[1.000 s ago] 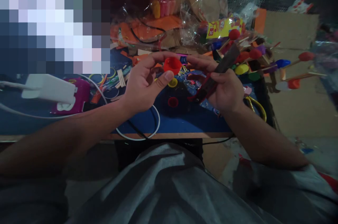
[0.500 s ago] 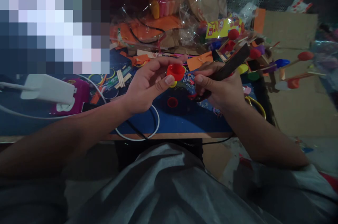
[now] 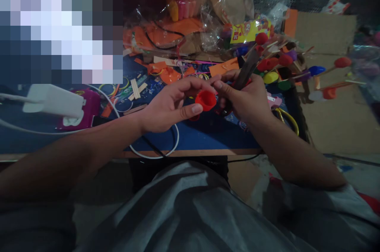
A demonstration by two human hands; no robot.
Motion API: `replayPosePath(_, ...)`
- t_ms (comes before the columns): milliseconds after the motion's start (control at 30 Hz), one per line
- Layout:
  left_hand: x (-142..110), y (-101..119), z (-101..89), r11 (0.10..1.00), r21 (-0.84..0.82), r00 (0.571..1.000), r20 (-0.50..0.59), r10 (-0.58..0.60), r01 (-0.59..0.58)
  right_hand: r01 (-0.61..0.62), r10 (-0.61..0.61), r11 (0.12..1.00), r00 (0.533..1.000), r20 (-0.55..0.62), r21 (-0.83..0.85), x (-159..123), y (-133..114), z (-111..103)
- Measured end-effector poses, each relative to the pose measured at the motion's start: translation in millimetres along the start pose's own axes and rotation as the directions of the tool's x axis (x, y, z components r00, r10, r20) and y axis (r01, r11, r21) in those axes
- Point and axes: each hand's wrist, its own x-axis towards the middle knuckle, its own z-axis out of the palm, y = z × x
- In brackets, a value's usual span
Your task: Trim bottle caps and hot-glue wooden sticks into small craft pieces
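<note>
My left hand (image 3: pixel 166 103) pinches a red plastic egg half (image 3: pixel 206 101) between thumb and fingers, its hollow side facing up. A second small red piece (image 3: pixel 194 117) on the blue table is mostly hidden behind my left thumb. My right hand (image 3: pixel 246 93) is closed round a long, dark, flat tool with red parts (image 3: pixel 247 68), which slants up and away to the right; its exact kind is unclear. The right thumb and fingertips are at the egg half's right rim, close to the left fingertips. Whether they touch the rim cannot be made out.
Egg-shaped pieces on sticks (image 3: pixel 285 60) crowd the right side. Yellow-handled scissors (image 3: pixel 289 121) lie near the right edge. Small wooden sticks (image 3: pixel 135 88), orange scraps (image 3: pixel 224 67) and rubber bands lie behind. A white charger (image 3: pixel 53 99) sits in a magenta socket block (image 3: pixel 92 105), its cable looping forward.
My left hand has brought the red egg half lower and to the right, towards my right hand. The right fingers have closed in, shifting the dark tool in the grip.
</note>
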Motion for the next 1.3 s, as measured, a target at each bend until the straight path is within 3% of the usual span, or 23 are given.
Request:
replayPosePath(133, 0, -2, -0.7, 0.999, 0.029, 1.0, -0.018, 0.023, -0.022, -0.027, 0.027, 0.999, 1.0, 0.007, 0.036, 2, 1, -1)
replayPosePath(367, 6, -25, -6.4, 0.985, 0.109, 0.941, -0.297, 0.164, -0.137, 0.076, -0.074, 0.997, 0.993, -0.096, 0.016, 8, 8, -5)
replayPosePath(667, 3, -13, 1.2, 0.998, -0.055, 0.967, -0.254, 0.004, -0.018, 0.163, -0.153, 0.981, 0.983, -0.097, 0.104, 6, 4, 0)
replayPosePath(967, -4, -10, 1.1, 0.994, -0.091, 0.995, -0.067, -0.07, 0.064, 0.04, -0.04, 0.998, 0.999, -0.003, 0.055, -1, 1, 0)
replayPosePath(1033, -4, -11, 0.9, 0.996, -0.08, 0.995, -0.082, -0.054, 0.047, 0.036, -0.035, 0.995, 0.999, -0.016, 0.098, 0, 1, 2)
replayPosePath(1300, 4, -24, -1.2, 1.0, 0.013, 0.949, -0.314, 0.025, -0.022, 0.055, -0.033, 0.949, 0.997, -0.075, 0.312, 0, -14, 6)
